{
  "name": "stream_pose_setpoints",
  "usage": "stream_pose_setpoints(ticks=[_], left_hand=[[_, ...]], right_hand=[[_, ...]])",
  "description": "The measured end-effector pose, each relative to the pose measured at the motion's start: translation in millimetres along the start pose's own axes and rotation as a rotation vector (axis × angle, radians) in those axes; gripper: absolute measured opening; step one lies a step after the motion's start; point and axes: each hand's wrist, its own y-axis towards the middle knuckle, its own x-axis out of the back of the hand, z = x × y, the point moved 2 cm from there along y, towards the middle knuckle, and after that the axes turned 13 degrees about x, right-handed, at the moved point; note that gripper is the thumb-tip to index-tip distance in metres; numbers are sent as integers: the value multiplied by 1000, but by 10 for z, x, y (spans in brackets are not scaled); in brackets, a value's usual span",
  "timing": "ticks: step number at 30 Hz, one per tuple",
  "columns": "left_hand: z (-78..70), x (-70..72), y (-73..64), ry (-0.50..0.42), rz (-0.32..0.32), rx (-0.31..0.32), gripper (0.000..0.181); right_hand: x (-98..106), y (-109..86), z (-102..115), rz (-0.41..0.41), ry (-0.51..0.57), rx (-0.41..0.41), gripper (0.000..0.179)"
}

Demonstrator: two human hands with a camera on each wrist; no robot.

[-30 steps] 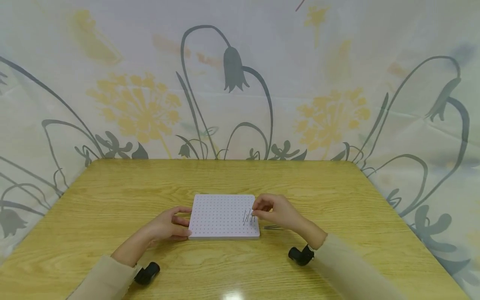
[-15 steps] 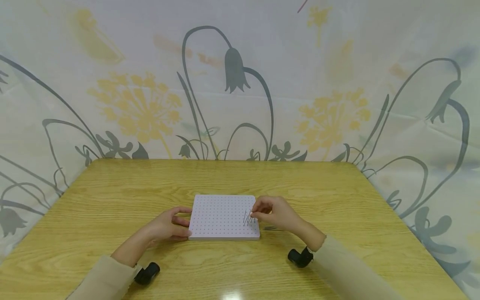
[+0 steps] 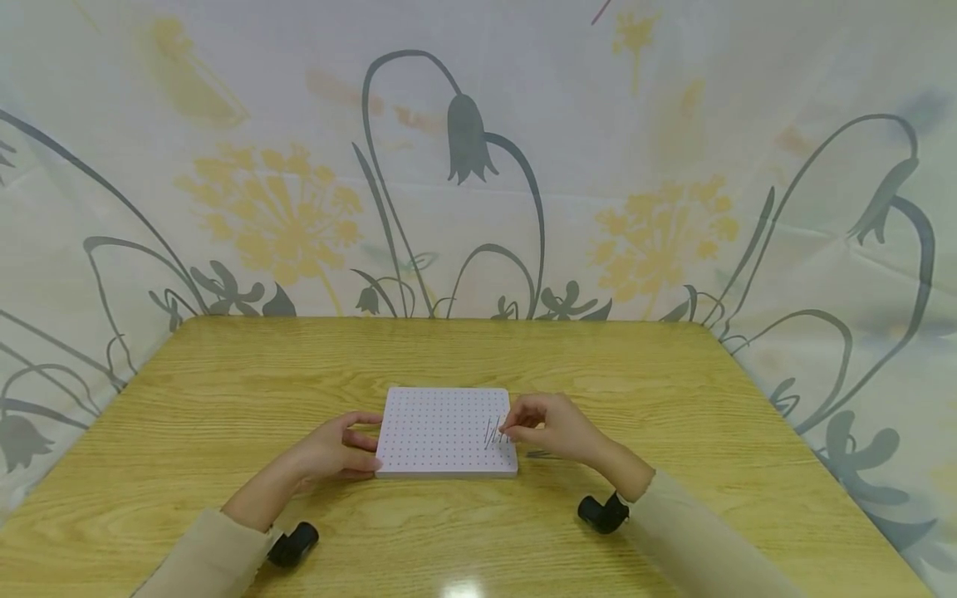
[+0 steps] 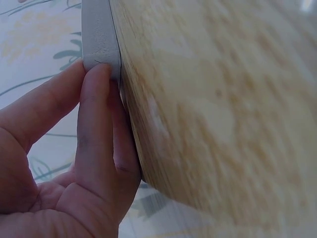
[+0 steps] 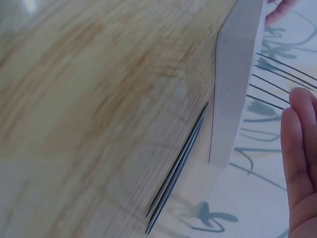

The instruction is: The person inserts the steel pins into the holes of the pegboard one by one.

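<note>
A white pegboard (image 3: 441,423) with rows of small holes lies flat on the table. Several thin metal pins (image 3: 491,432) stand in it near its right edge, leaning slightly. My left hand (image 3: 336,448) holds the board's left side, its thumb at the near corner; in the left wrist view its fingertips meet the board's white side (image 4: 101,39). My right hand (image 3: 549,425) is over the right edge, thumb and fingertips pinching a pin at its upper part. In the right wrist view, the upright pins (image 5: 270,96) reach to the right fingertips (image 5: 292,114).
A few loose pins (image 5: 176,171) lie together on the wooden table (image 3: 449,349) just right of the board, partly behind the right hand in the head view. A patterned cloth (image 3: 478,208) hangs behind the table. Dark wrist cameras (image 3: 294,545) sit on both sleeves.
The right hand shifts only slightly at the pins, its fingertips a little lower than a second ago. The left hand and the board keep their places.
</note>
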Motion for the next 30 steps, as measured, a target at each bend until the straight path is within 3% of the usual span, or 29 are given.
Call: stream_pose_setpoints(ticks=[5,12,24,30], left_hand=[[-8,-6,-7,-7,-6,10,68],[-13,-8,-7,-4,-7,3,68],[-1,2,3,14,4,-19,68],[3,0,1,8,2,-14,68]], right_hand=[[3,-15,-6,-4,32,-5,8],[-6,-9,-7,-14,71,-11,1],[-25,-2,-16,3,91,1,3],[-46,10,-20,18,37,-16,3]])
